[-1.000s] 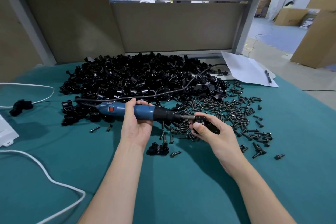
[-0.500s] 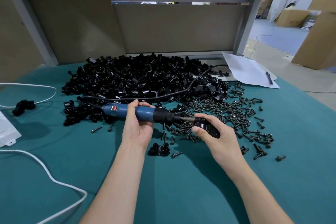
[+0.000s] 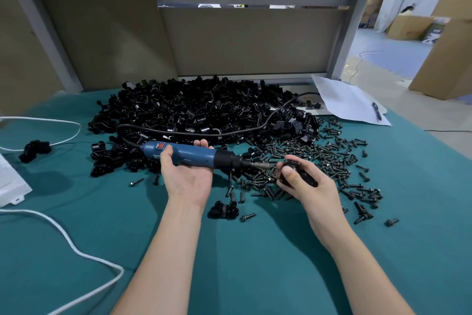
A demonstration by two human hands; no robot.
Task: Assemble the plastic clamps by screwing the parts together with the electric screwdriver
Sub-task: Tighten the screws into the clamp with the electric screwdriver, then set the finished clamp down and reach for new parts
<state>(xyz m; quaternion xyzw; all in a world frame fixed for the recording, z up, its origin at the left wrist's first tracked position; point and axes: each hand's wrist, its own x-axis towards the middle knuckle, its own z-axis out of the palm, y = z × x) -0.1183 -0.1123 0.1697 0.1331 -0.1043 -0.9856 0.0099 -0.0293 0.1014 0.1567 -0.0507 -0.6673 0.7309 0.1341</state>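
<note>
Two hands in play above the teal table mat (image 3: 229, 276). Nearest item: one loose clamp piece (image 3: 222, 210) lying on the mat between the forearms, a single screw (image 3: 247, 217) just beside it, neither touched. Left hand (image 3: 187, 181) wraps the blue barrel of the electric screwdriver (image 3: 189, 155), fingers curled over the far side, thumb near the red switch; tool lies roughly horizontal, bit pointing right. Right hand (image 3: 310, 187) pinches a black plastic clamp (image 3: 296, 173), thumb across its near face, fingers under it. Bit tip meets the clamp's left end; whether it is seated in a screw head I cannot tell, the parts being small and dark. Judgement: clamp is light, rigid, smooth moulded plastic, liable to spin under driver torque, so hold it by the flat sides, clear of the screw hole, as here. Driver is heavier, with a stiff cord (image 3: 229, 132) dragging at its tail; a mid-barrel hold balances it. Beyond the hands: scattered screws (image 3: 339, 158), then the heap of clamp parts (image 3: 199, 110) at the mat's far edge.
</note>
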